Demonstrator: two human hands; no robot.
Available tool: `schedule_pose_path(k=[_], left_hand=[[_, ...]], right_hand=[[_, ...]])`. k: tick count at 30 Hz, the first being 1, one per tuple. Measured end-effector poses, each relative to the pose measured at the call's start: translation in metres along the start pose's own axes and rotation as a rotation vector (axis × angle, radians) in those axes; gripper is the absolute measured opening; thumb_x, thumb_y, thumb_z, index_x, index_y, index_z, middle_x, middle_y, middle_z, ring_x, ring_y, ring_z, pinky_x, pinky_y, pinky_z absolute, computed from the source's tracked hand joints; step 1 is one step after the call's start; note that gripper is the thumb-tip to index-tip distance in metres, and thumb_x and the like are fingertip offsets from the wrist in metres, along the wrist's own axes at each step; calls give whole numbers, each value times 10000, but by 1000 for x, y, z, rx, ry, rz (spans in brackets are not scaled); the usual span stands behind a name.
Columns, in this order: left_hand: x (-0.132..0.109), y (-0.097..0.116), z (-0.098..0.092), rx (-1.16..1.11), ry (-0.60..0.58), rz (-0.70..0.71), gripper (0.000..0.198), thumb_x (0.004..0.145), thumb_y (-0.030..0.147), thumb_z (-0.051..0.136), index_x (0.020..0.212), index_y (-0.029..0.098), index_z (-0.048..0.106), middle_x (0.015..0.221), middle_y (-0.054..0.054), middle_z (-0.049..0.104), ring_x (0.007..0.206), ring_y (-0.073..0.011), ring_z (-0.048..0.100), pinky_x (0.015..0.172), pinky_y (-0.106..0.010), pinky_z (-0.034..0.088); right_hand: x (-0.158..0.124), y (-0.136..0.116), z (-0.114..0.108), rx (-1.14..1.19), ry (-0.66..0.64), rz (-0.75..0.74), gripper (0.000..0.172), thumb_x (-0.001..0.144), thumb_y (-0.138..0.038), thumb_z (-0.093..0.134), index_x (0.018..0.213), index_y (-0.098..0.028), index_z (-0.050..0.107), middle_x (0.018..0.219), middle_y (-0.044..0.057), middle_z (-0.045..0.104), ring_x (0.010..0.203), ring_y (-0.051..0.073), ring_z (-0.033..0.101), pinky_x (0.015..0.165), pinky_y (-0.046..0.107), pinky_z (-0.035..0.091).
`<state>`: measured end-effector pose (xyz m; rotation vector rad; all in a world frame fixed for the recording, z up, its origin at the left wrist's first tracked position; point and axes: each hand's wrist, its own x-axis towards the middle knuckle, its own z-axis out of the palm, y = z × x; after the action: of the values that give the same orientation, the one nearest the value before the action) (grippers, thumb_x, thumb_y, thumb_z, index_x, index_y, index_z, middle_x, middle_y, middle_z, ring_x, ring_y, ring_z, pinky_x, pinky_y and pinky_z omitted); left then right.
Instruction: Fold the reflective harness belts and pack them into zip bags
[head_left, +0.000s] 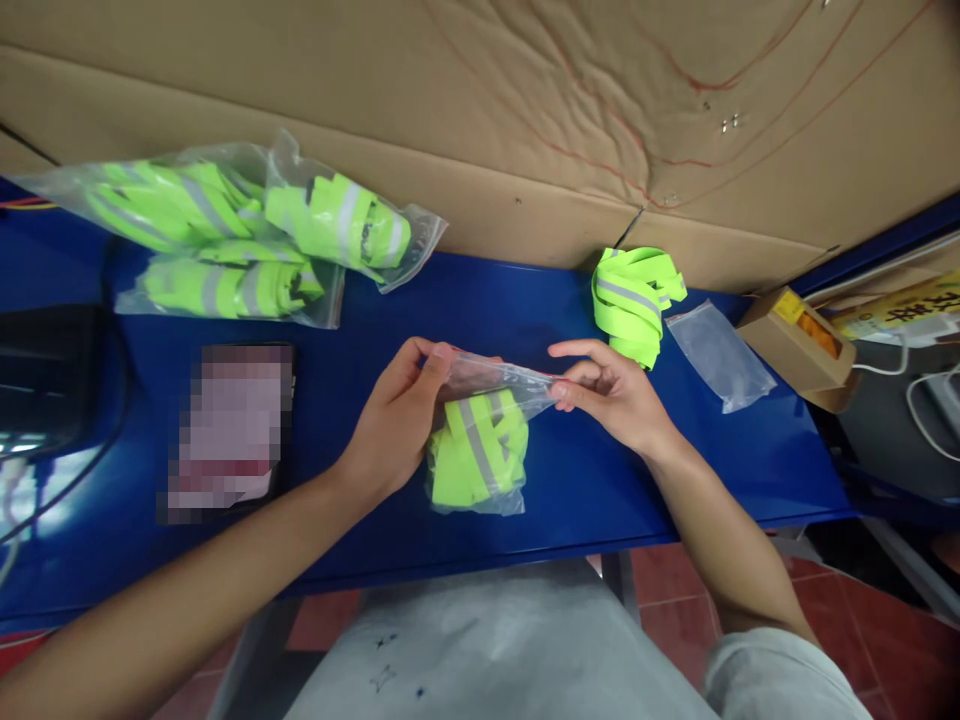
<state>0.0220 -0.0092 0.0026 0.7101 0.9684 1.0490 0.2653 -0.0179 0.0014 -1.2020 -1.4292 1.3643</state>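
A clear zip bag [517,380] is stretched between my two hands above the blue table. Inside its lower part lies a folded neon-yellow reflective strap [480,450] with grey stripes. My left hand [405,410] pinches the left end of the bag's top edge between thumb and fingers. At the right end of that edge, my right hand [604,390] grips with thumb and finger, its index finger stretched out above. Beyond the right hand sits a loose bundle of neon-yellow reflective strap [637,295], and beside it lies a flat clear zip bag [720,355].
Several filled bags of neon strap [225,240] are piled at the back left. A phone [232,425] with a blurred-out screen lies left of my hands. A small cardboard box [799,345] stands at the right end of the blue table [600,500]. Brown cardboard [480,220] lines the back.
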Motion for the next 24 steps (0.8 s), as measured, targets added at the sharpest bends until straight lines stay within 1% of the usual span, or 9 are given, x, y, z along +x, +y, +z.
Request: schedule_pose_path(k=[4,6,8,10,12,15,17,21,24], left_hand=[[0,-4,-2,40,28,51,239,986,425,634,911,232,514,982,-23,780,888,-177,759,862,-343,621],[0,-4,-3,26,25,31,260,967,469,657,969,242,531,1026,-25,776,886,-183,760,813,-329,629],[1,-4,-5,-1,-19,-47,338,913,480,731,1117,262,572,1109,-36,771,908,-196,762,764,-316,638],[3,-5,-6,-10,-83,-167,494,839,425,825,1252,261,608,1123,-46,774,876,-189,759,723,-287,639],[4,-6,-8,11,-122,-253,481,804,385,861,1214,202,688,1021,-57,788,779,-166,742,671,-250,625],[6,-9,-9,34,-134,-259,334,843,420,819,1025,145,770,871,-65,783,679,-148,712,600,-221,596],[6,-11,-9,35,-122,-218,303,862,423,799,1004,156,782,912,-67,794,713,-150,722,624,-216,600],[5,-13,-7,55,-119,-158,330,870,441,791,1088,194,771,1088,-81,803,824,-179,752,726,-266,631],[3,-13,-6,56,-134,-151,363,886,466,767,1116,185,761,1099,-100,802,804,-183,750,720,-276,624]], right_hand=[[4,4,-2,-52,-20,76,293,862,-436,809,990,-185,730,842,25,748,739,134,687,666,262,552],[4,5,-2,-69,-28,79,292,877,-463,788,901,-179,726,830,30,740,726,129,665,661,263,537],[4,4,-1,-82,-16,50,288,883,-459,783,873,-179,711,794,18,720,695,119,635,649,256,512],[2,4,-1,-113,-2,5,270,890,-438,781,874,-179,704,786,9,705,683,108,607,646,248,483],[0,4,-2,-146,0,-26,261,899,-428,774,878,-178,699,797,8,697,688,105,593,651,248,463],[-1,3,-4,-166,-21,-31,269,902,-432,768,874,-177,690,793,10,688,692,111,585,645,251,447],[-1,3,-4,-181,-32,-32,267,912,-432,755,878,-176,684,791,8,678,690,109,576,643,249,442],[1,5,0,-184,-43,-37,269,918,-448,735,941,-185,690,849,13,679,702,109,571,641,249,444],[2,8,5,-196,4,-58,283,914,-463,729,871,-189,677,783,6,662,662,110,545,609,253,421]])
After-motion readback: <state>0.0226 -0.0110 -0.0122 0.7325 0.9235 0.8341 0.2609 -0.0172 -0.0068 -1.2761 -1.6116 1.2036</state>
